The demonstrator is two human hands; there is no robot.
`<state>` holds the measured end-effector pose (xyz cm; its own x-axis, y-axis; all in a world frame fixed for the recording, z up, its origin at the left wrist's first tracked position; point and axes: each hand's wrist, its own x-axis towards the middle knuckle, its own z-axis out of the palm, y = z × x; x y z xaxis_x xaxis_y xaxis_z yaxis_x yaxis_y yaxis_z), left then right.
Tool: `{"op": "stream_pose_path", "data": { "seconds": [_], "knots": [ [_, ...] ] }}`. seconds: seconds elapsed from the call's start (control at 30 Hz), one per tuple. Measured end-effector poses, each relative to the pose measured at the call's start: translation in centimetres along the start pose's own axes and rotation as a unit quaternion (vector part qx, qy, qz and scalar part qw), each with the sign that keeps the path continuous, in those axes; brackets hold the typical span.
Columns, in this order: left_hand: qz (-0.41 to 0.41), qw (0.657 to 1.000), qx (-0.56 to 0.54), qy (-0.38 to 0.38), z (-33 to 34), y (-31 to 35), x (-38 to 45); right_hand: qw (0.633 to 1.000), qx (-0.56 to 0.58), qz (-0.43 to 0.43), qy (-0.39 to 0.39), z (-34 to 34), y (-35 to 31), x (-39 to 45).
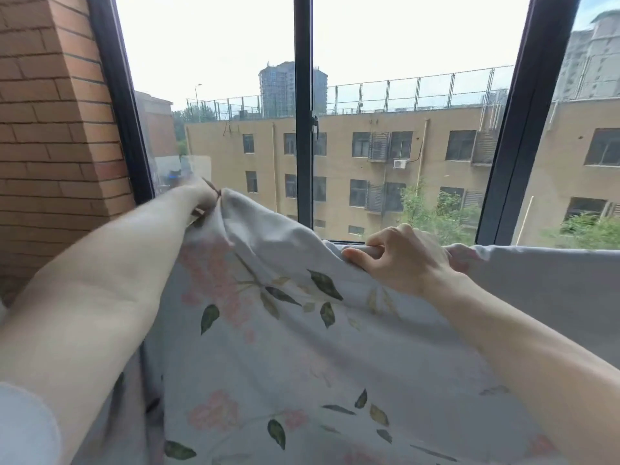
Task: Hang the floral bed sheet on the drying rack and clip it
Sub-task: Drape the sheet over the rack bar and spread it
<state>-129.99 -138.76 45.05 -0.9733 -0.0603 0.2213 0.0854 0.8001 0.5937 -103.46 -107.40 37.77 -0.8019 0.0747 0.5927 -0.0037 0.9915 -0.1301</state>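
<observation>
The pale grey cotton bed sheet printed with pink blossoms and green leaves (302,347) hangs draped across the lower view, its top fold running level from centre to the right edge, where it evidently lies over a rail of the drying rack; the rail itself is hidden under the cloth. The left hand (201,196) is raised at the upper left corner of the sheet, fingers closed in a pinch on the fabric edge; a thin dark object shows at its fingertips, but motion blur prevents identification. The right hand (399,260) is curled over the top fold, gripping the cloth and probably the covered rail beneath. The fabric appears soft, limp and light, creasing freely and offering no stiffness; expect it to slide along a smooth rail unless held, so take hold at the hem or corners and pull taut before clipping. The left section rises above the level fold and is not yet laid flat. No clip can be confirmed in view. Beyond the sheet stands a dark-framed glazed window (303,129), with a red-brown brick wall (57,129) on the left. A tan multi-storey building (419,156) lies outside.
</observation>
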Motion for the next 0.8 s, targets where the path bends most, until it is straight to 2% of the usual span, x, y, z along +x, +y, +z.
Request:
{"op": "stream_pose_path", "data": {
  "seconds": [0.07, 0.13, 0.17, 0.23, 0.33, 0.47, 0.53, 0.63, 0.7, 0.8],
  "knots": [
    [0.011, 0.984, 0.131, -0.124, 3.0, -1.6, 0.4, 1.000, 0.008, 0.016, -0.021, 0.1, 0.0, 0.5],
    [0.029, 0.943, 0.240, -0.227, 4.3, -2.1, 0.6, 0.999, 0.007, 0.027, -0.032, 0.3, -0.1, 1.2],
    [0.037, 0.925, 0.270, -0.263, 4.2, -2.0, 0.4, 0.999, 0.004, 0.030, -0.037, 0.3, -0.2, 1.4],
    [0.051, 0.912, 0.287, -0.290, 3.8, -1.9, 0.2, 0.998, 0.002, 0.034, -0.048, 0.3, -0.5, 1.6],
    [0.069, 0.924, 0.256, -0.277, 2.4, -1.5, -1.5, 0.996, 0.006, 0.042, -0.075, 0.1, -0.9, 1.8],
    [0.103, 0.969, 0.110, -0.196, -0.2, -1.3, -5.6, 0.991, 0.022, 0.070, -0.110, -0.5, -1.1, 1.9],
    [0.122, 0.976, 0.057, -0.169, -1.2, -1.3, -8.5, 0.985, 0.044, 0.091, -0.137, -1.3, -1.5, 1.8],
    [0.151, 0.972, 0.108, -0.146, -1.6, -2.7, -12.7, 0.974, 0.093, 0.120, -0.168, -2.5, -1.9, 1.8],
    [0.173, 0.967, 0.160, -0.099, -1.2, -3.9, -14.5, 0.970, 0.114, 0.121, -0.177, -2.8, -2.1, 2.0],
    [0.171, 0.974, 0.136, -0.059, -0.6, -4.4, -15.0, 0.971, 0.132, 0.118, -0.161, -2.7, -2.2, 2.3]
  ]
}}
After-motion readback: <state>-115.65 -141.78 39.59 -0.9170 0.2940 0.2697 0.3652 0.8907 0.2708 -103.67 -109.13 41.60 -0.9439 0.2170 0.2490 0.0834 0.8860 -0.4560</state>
